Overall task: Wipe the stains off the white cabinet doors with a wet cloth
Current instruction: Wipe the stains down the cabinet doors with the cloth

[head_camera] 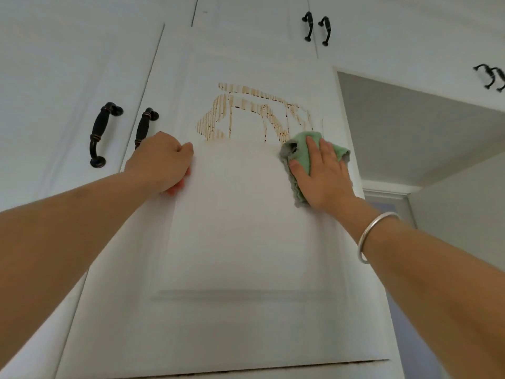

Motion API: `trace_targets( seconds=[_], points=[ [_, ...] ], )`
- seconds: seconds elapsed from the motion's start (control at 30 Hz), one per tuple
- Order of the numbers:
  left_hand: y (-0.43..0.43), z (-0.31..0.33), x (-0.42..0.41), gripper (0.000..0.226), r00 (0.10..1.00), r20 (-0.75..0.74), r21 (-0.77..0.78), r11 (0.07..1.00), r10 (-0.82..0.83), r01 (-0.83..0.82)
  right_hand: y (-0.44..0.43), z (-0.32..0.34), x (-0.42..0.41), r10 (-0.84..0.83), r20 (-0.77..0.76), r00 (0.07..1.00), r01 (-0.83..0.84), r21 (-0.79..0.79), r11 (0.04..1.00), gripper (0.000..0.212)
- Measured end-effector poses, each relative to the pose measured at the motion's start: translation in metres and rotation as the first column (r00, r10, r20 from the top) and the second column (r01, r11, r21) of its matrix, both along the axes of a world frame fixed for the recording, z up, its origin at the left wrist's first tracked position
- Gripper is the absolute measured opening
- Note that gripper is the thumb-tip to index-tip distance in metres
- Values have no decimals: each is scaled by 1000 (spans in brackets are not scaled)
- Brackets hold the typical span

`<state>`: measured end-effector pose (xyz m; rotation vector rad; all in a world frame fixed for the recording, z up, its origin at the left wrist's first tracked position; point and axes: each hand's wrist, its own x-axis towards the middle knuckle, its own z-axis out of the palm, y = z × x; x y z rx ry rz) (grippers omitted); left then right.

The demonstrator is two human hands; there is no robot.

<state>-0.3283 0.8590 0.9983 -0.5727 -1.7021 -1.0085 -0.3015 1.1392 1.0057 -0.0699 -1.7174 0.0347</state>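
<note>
Head view: white cabinet door (240, 242) fills the frame, seen from below. A brown streaky stain (254, 113) sits on the door's upper panel, with thin drips running down.

The green cloth (303, 151) is bunched flat on the door, at the stain's lower right corner, its top edge touching the streaks. The right hand (322, 173) lies spread on the cloth with fingers straight, pressing it to the door; it does not curl round it. There is a silver bangle (374, 236) on that wrist.

The left hand (161, 162) is below-left of the stain, just apart from it. Its fingers are curled into a loose fist that rests against the door and holds nothing.

The door below the stain looks plain white.

Two black handles (99, 135) are left of the stain, and the nearer one is partly hidden behind the left hand. There is another black pair (308, 26) high above-right of the stain and one more pair (489, 76) far right. A grey ceiling (410, 124) shows to the right of the stain, past the cabinet edge.
</note>
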Motion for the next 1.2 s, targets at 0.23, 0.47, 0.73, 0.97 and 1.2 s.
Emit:
trace_targets(
  seconds=[0.23, 0.47, 0.73, 0.97, 1.2],
  points=[
    [12, 2, -8, 49, 984, -94, 101, 984, 154, -145, 3, 75, -2, 24, -4, 1000, -24, 10, 1000, 67],
    [15, 7, -14, 47, 968, -133, 133, 972, 212, -195, -40, 96, -10, 35, -45, 998, -38, -74, 997, 66],
    [18, 2, -16, 42, 961, -177, 169, 968, 214, -185, -138, 98, -32, 41, -26, 999, -31, 312, 950, 60],
    [12, 2, -14, 45, 971, -186, 116, 985, 151, -131, -143, 59, -34, 80, -17, 997, -59, 521, 852, 56],
    [4, 2, -10, 41, 994, -95, 65, 997, 57, -51, -94, 58, -23, 24, -2, 1000, -21, 354, 935, 64]
  ],
)
